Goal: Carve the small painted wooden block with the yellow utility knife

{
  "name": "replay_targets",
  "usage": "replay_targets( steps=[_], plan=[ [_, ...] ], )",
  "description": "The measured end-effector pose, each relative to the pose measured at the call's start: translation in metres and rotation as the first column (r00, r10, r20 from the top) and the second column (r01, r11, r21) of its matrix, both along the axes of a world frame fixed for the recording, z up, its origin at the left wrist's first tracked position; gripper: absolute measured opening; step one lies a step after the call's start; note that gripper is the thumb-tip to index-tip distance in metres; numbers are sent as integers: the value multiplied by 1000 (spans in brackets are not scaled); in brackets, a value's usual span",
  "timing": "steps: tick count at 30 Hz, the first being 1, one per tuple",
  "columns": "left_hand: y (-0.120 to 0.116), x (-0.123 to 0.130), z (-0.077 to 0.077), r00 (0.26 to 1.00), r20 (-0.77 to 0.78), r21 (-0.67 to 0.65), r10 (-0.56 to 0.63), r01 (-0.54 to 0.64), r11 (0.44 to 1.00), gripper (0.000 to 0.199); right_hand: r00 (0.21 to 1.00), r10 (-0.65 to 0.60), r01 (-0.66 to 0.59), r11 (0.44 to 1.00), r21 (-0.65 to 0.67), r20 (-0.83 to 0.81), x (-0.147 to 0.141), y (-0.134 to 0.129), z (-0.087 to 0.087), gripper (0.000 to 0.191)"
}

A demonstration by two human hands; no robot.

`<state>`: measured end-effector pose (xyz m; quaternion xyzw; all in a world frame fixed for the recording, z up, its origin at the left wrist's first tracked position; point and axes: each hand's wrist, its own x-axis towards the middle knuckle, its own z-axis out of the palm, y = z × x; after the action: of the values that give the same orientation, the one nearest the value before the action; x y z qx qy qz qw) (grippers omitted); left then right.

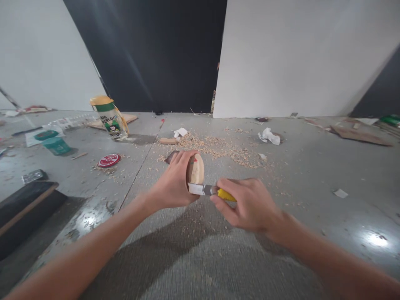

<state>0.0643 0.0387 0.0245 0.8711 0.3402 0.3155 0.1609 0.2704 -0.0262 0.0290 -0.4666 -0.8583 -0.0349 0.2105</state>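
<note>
My left hand [175, 183] is wrapped round a pale, rounded piece of wood [196, 170] with a small red mark near its top. Its flat pale side faces right. In my right hand [246, 204] is a utility knife [226, 195] with a yellow handle, gripped near the blade end. The knife's blade [196, 189] lies against the lower part of the wood and points left. Both hands are above the grey floor. A dark brown object [171, 156], partly hidden, shows behind my left fingers.
Wood shavings [231, 152] litter the floor beyond my hands, with a small wooden block [168, 141] and crumpled tissue [269, 136]. To the left are a yellow-lidded cup [111, 118], a teal container [56, 145], a red lid [109, 160] and a black block-like object [25, 212]. Panels stand behind.
</note>
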Motion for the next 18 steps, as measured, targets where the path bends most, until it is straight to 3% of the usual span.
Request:
replay_targets(
  steps=[7, 18],
  plan=[
    [-3, 0, 0, 1000, 5, 6, -29, 29, 1000, 79, 1000, -7, 7, 1000, 15, 1, -1, -1, -1, 34],
    [1, 0, -2, 996, 61, -31, -72, 74, 997, 78, 1000, -15, 12, 988, 155, 15, 4, 4, -4, 33]
  ],
)
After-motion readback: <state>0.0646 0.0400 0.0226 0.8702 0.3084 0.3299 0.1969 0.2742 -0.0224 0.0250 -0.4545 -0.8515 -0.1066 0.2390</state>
